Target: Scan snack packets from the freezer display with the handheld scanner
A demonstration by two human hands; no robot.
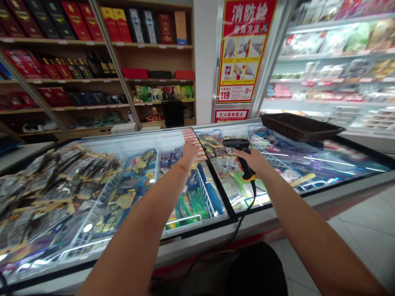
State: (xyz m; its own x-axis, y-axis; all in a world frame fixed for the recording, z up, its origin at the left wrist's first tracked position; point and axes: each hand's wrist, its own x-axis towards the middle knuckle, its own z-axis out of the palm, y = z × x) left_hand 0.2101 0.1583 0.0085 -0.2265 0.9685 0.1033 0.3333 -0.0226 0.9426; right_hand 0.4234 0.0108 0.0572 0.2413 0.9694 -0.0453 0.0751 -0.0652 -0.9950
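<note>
The black-and-yellow scanner [246,167] is in the person's right hand [258,161], above the freezer's glass; I take it as the centre of the clock. The fingers of this hand are closed around its handle, and its head points to about 10 o'clock. Its black cord [253,192] hangs down from the handle, then runs toward 7 o'clock.

At 9 o'clock, near the scanner but apart from it, there is a sheet with red and white stripes [201,152]. The left hand [190,152] is over it, with the fingers at the sheet; if they pinch it or only touch it, I cannot tell.

Under the glass, green packets [189,204] lie at 8 o'clock, in a white wire basket [206,193]. Further away, toward 9 o'clock, many dark packets [61,181] are spread in the freezer [173,246]. At 2 o'clock, a dark tray [300,128] rests on top of the freezer. At 12 o'clock, behind the freezer, hangs a red poster [247,53]. Wooden shelves [156,46] with boxes stand at 10 to 11 o'clock.
</note>
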